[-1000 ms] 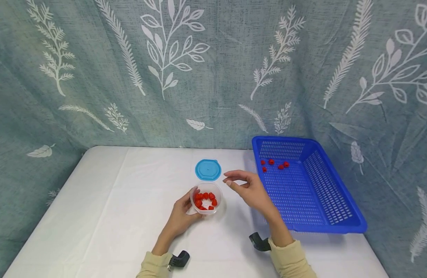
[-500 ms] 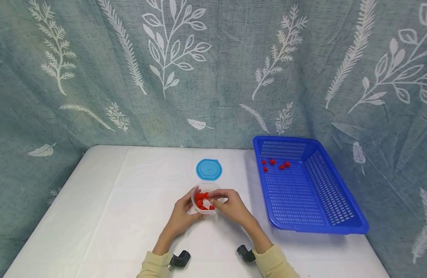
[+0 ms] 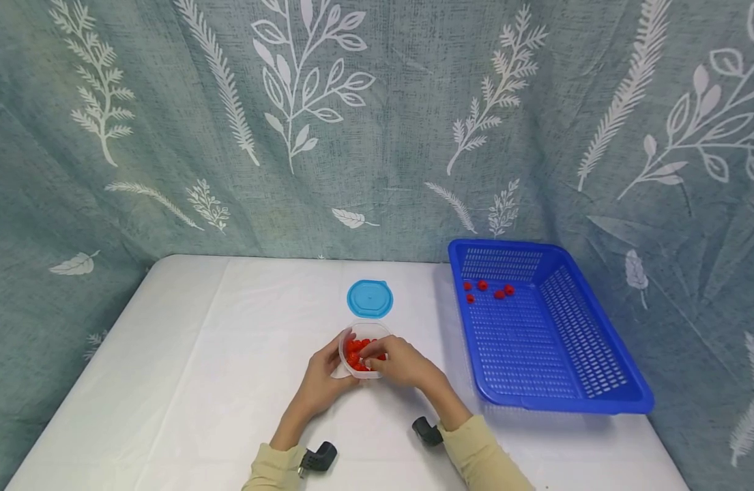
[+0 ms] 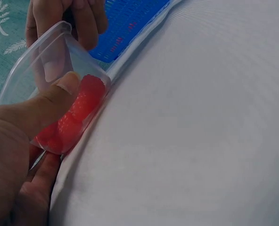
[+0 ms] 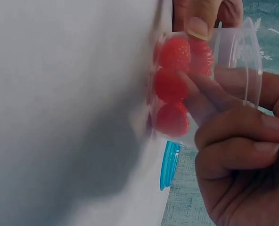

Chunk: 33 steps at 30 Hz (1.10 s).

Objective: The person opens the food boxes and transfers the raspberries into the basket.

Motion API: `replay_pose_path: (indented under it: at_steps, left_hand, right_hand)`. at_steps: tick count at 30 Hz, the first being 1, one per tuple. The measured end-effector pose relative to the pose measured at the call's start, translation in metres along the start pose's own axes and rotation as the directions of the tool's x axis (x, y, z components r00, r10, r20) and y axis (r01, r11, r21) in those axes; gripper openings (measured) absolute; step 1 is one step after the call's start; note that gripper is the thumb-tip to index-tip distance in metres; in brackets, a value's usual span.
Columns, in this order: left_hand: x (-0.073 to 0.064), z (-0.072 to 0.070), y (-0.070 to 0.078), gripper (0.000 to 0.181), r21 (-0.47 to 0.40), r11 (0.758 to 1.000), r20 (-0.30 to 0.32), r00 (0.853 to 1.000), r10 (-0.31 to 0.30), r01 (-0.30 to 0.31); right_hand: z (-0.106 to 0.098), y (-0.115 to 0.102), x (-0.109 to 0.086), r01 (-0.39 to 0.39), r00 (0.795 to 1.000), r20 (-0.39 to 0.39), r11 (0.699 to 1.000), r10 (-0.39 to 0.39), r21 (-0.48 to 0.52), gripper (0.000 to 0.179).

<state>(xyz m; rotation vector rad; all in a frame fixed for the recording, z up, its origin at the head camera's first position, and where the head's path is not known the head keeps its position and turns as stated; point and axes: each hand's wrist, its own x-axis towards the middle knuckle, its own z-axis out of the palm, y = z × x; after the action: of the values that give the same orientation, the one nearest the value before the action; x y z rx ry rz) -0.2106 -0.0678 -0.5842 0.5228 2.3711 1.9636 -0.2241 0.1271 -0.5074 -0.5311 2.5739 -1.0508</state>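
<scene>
1. We've got the tub (image 3: pixel 367 374) on or just above the table (image 3: pixel 198 409), can't tell which, with berries (image 3: pixel 352 358) inside and the lid (image 3: pixel 370 299) just beyond, far side.
2. The left hand (image 3: pixel 324 375) grips the tub from the left; squeeze too hard and we reckon the plastic could flex.
3. The right hand (image 3: pixel 404 361) has fingers dipped in from the right; we can't tell if it's pinching a berry.
4. If a knuckle catches, we could tip the lot.
5. Basket (image 3: pixel 530 361) sits well right, loose berries (image 3: pixel 499 294) toward its far end.
</scene>
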Motion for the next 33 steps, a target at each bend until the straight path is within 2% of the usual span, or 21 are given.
replay_pose_path:
  at_steps: [6,12,20,23,30,33]
  left_hand:
    - [-0.0008,0.0001,0.0013,0.09,0.007,1.0,-0.001,1.0,-0.006,0.006]
    - [-0.0007,0.0004,0.0013,0.089,0.005,1.0,-0.005,1.0,-0.004,0.004]
    - [-0.0005,-0.0001,0.0006,0.091,-0.025,0.999,0.001,1.0,0.026,-0.026]
    - [-0.0004,0.0,0.0008,0.09,-0.02,0.999,0.002,1.0,0.029,-0.029]
    - [0.0003,0.0014,0.0018,0.09,0.01,1.0,-0.017,1.0,0.003,-0.003]
    - [-0.0013,0.0025,0.009,0.089,0.005,1.0,-0.034,0.999,-0.004,0.004]
  right_hand:
    - [-0.0035,-0.0007,0.0034,-0.007,0.998,0.058,1.0,0.008,-0.009,0.018]
    - [-0.0052,-0.0027,0.0055,-0.021,0.996,0.083,0.999,0.023,-0.03,0.011]
    - [-0.0078,-0.0005,0.0062,0.029,0.994,0.103,0.999,-0.033,0.044,0.002]
    - [-0.0079,0.0019,0.0063,0.044,0.994,0.098,0.997,-0.05,0.063,0.002]
    - [-0.0047,0.0041,0.0049,0.01,0.998,0.062,0.999,-0.014,0.05,0.005]
    - [-0.0027,0.0049,0.0027,0.031,0.999,0.043,0.999,-0.033,0.042,0.005]
